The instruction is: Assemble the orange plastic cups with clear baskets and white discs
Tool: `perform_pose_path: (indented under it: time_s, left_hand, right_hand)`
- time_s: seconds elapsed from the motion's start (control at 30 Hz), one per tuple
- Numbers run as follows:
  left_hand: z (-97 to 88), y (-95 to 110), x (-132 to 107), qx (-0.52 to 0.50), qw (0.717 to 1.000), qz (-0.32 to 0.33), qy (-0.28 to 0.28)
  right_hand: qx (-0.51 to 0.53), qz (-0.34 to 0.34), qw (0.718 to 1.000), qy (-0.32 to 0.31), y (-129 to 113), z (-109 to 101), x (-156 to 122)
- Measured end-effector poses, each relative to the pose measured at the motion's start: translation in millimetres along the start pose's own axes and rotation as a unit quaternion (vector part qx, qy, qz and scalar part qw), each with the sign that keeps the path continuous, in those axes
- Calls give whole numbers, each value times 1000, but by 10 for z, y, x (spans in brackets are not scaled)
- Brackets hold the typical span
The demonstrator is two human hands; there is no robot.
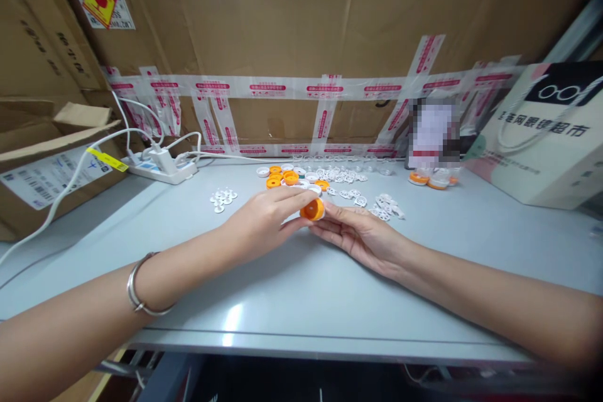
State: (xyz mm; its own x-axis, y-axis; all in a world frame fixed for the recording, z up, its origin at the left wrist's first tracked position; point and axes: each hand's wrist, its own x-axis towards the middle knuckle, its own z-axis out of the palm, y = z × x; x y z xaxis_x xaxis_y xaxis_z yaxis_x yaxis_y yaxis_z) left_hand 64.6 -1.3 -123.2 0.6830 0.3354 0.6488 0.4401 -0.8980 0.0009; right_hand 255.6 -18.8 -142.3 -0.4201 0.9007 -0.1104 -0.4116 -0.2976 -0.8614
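An orange and white round cap (313, 209) is held between my two hands above the table, its hollow orange side facing me. My left hand (264, 217) pinches it from the left with thumb and fingers. From the right, my right hand (360, 232) grips its other edge, fingers curled behind and below. Just beyond my hands lies a cluster of orange caps (290, 178) and white caps (262, 172). Small white plastic parts (346, 174) are spread to the right of them, and a pile of white pieces (387, 206) sits nearer my right hand.
Small white pegs (223, 199) lie on the grey table (273, 301) at left. A power strip (162, 166) with white cables and an open carton (56, 163) stand farther left. Assembled orange-white pieces (436, 179) and a paper bag (541, 138) are at right. A large cardboard box (264, 19) backs the table.
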Motion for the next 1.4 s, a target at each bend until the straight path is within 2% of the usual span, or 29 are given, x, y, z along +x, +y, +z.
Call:
perform_pose_path:
  time_s: [0.23,0.33,0.53,0.73,0.9,1.03,1.23,1.4]
  left_hand:
    - [1,-7,-14,-21,1000,-9,2]
    - [1,4,-29,-34,998,-40,25]
    - [-4,43,-2,-69,993,-94,-2]
    - [-1,86,17,-89,986,-138,0]
    - [-16,64,-3,-68,992,-98,-32]
    - [-22,22,-19,-72,995,-63,-33]
    - [34,-38,-11,-149,984,-94,-1]
    - [99,-44,-10,-171,975,-139,13]
  right_hand:
    - [-4,7,1000,-8,10,-22,16]
    - [-8,12,1000,-2,-2,3,-2]
    - [-13,9,1000,9,-8,28,-10]
    - [-18,12,1000,15,-11,42,-2]
    - [-20,12,1000,2,-2,12,6]
    - [-29,15,999,-6,4,-9,6]
    - [-30,-1,999,25,-24,19,7]
    - [-31,-2,999,45,-55,29,5]
